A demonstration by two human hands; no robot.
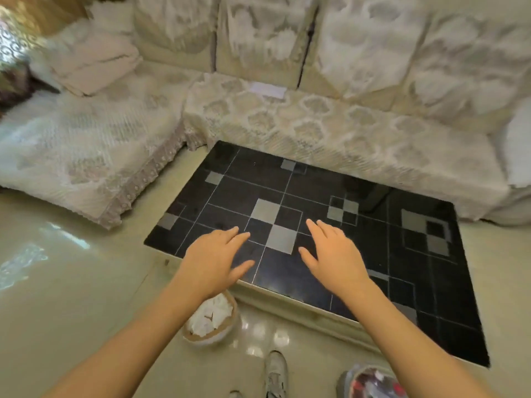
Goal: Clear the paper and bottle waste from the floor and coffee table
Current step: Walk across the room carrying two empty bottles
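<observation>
A low coffee table (402, 254) with a glossy black top and grey squares stands in front of the sofa. My left hand (214, 259) and my right hand (333, 258) hover side by side over its near edge, palms down, fingers straight, holding nothing. On the floor below my left forearm stands a small round bin (214, 337) filled with crumpled white paper (211, 314). A bag (370, 380) with dark and red contents sits on the floor at the bottom right, partly behind my right forearm. No bottle shows.
A cream L-shaped sofa (287, 116) wraps the far and left sides of the table. A white flat item (268, 89) lies on its seat, folded blankets (94, 64) at the left. My shoe (275, 372) is on the shiny beige floor (57, 282).
</observation>
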